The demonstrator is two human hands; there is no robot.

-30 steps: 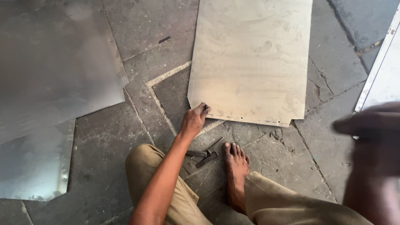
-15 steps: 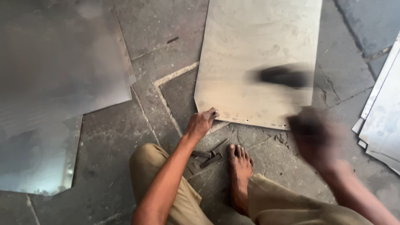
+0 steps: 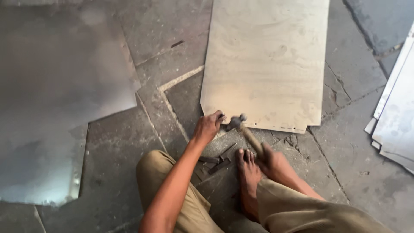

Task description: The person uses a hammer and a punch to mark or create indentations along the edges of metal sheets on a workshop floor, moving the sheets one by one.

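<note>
On the stone floor (image 3: 129, 142), the left hand (image 3: 208, 127) pinches a small punch at the near corner of the metal sheet (image 3: 267, 60). Raised a moment ago, the right hand (image 3: 271, 160), clenched around a hammer (image 3: 246, 131), has swung its head down onto that punch.

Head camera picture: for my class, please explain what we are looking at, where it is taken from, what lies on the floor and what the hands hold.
The camera sits on a person's head and looks down at their own bare hands, knees and one bare foot. The person squats on a stone floor. A large pale metal sheet lies in front. The left hand presses a small tool against the sheet's near edge. The right hand grips a hammer, whose head is at that tool. Small dark metal pieces lie by the foot. More sheets lie at the left and right.
</note>
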